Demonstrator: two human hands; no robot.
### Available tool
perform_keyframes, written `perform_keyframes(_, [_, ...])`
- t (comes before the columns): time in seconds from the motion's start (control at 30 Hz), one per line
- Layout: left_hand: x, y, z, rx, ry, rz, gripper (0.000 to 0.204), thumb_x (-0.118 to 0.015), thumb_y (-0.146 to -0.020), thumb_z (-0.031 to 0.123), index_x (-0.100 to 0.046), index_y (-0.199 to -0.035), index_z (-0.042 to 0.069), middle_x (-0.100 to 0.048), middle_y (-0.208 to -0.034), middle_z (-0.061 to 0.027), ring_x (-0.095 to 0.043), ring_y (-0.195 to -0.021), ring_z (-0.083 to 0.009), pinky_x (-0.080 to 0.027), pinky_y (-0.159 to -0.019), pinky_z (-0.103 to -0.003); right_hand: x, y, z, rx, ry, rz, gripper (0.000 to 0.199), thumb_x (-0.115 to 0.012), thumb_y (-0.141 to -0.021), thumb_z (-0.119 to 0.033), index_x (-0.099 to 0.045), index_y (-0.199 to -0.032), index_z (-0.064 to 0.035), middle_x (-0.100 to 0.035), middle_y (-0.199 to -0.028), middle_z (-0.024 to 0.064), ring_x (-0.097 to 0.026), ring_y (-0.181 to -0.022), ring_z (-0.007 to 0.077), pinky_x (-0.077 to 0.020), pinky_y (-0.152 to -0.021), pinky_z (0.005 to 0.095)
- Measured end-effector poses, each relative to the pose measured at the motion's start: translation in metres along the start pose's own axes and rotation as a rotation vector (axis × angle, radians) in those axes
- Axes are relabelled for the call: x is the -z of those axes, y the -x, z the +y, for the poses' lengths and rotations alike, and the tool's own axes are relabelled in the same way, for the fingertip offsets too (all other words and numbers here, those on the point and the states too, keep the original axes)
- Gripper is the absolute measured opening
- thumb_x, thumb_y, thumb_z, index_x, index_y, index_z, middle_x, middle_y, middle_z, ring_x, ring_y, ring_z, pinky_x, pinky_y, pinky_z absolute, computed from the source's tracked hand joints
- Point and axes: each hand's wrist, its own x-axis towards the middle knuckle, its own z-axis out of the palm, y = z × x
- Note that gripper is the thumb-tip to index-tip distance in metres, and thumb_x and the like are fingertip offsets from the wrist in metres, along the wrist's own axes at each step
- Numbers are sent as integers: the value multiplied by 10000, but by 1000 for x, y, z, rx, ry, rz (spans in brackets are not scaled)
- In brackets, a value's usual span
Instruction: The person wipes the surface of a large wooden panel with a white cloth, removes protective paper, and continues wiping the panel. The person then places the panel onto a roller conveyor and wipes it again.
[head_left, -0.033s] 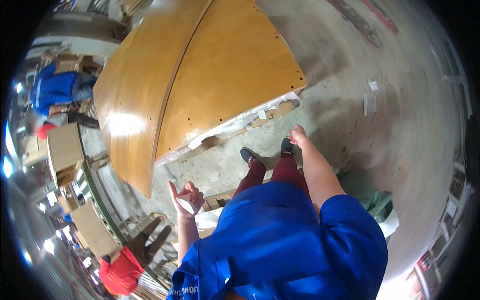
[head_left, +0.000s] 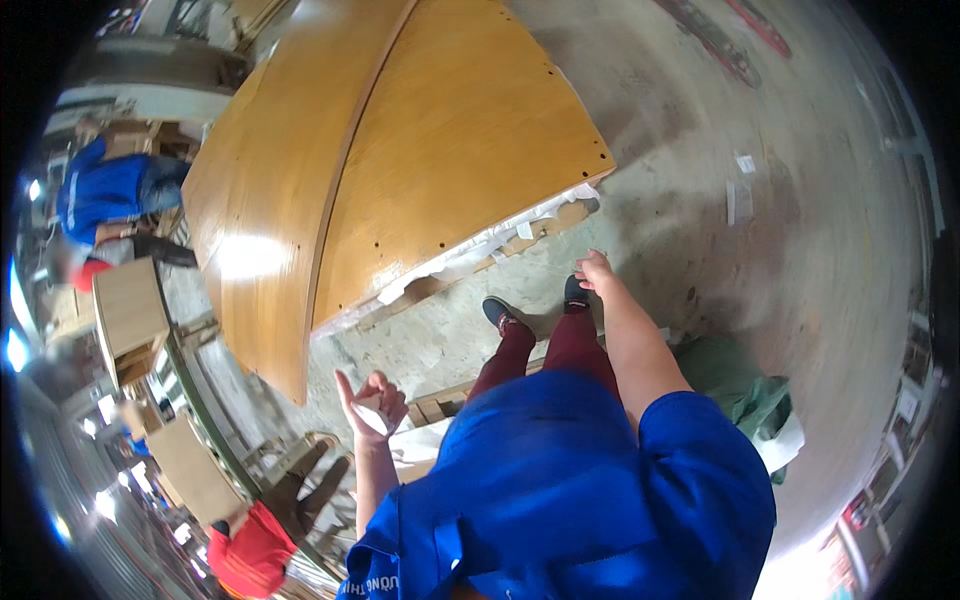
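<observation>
My left hand (head_left: 370, 397) is raised at my left side, one digit stretched out and the other fingers curled. Against its palm it holds a small white piece (head_left: 374, 420), perhaps folded paper; the exact kind I cannot make out. My right hand (head_left: 594, 271) hangs in front of my right leg, fingers loosely bent and apart, with nothing visible in it. Ahead of me lies a large varnished wooden panel (head_left: 460, 130) with small dark holes along its edges. A raised wooden strip (head_left: 349, 140) crosses it. White wrapping (head_left: 455, 265) shows under its near edge. Neither hand touches the panel.
Green cloth (head_left: 745, 410) lies on the floor at my right. Paper scraps (head_left: 739, 202) are on the concrete farther right. To the left, boards (head_left: 190, 465) rest along a green-edged bench. Co-workers in blue (head_left: 105, 190) and red (head_left: 250, 550) are on that side.
The view has turned very slightly, shifting the bench and co-workers a little in the picture. My hands keep the same pose.
</observation>
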Motion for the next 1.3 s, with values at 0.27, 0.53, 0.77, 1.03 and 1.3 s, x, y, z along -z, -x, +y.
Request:
perform_keyframes(0.27, [22, -50, 92, -95, -136, 64, 783, -243, -849, 722, -590, -916, 24, -427, -499, -51, -374, -396, -161, -299, -355, -290, -91, -86, 65, -123, -132, 44, 573, -392, -901, -144, -205, -1439, -204, -516, -1179, 48, -589, -761, 200, -518, -575, 367])
perform_keyframes(0.53, [21, -140, 125, -199, -177, -104, 615, -301, -903, 624, -492, -908, 39, -447, -503, -43, -364, -369, -125, -301, -386, -268, -121, -229, 70, -252, -603, 189, 652, -574, -804, -346, -361, -1355, -71, -434, -1329, 162, -481, -1146, 322, -504, -739, 476])
perform_keyframes(0.77, [11, -222, 123, -190, -128, -16, 498, -482, -860, 574, -541, -824, 81, -522, -499, -3, -484, -359, -79, -396, -308, -226, -144, -380, 89, -328, -439, 469, 765, -694, -699, -431, -403, -1302, -60, -420, -1291, 254, -465, -1160, 406, -378, -965, 488])
perform_keyframes(1.03, [36, -224, 136, -142, -323, 52, 681, -335, -809, 733, -571, -822, 94, -486, -492, -25, -412, -372, -125, -349, -402, -293, -185, -404, 78, -207, -442, 486, 677, -749, -671, -361, -449, -1197, -59, -541, -1174, 196, -519, -1109, 368, -404, -942, 456])
perform_keyframes(1.3, [27, -210, 125, -141, -336, -22, 508, -373, -919, 561, -492, -890, 68, -396, -468, -30, -318, -322, -99, -288, -337, -248, -179, -383, 50, 115, -620, 519, 619, -719, -702, -344, -463, -1200, -79, -576, -1139, 160, -514, -1135, 310, -415, -941, 417])
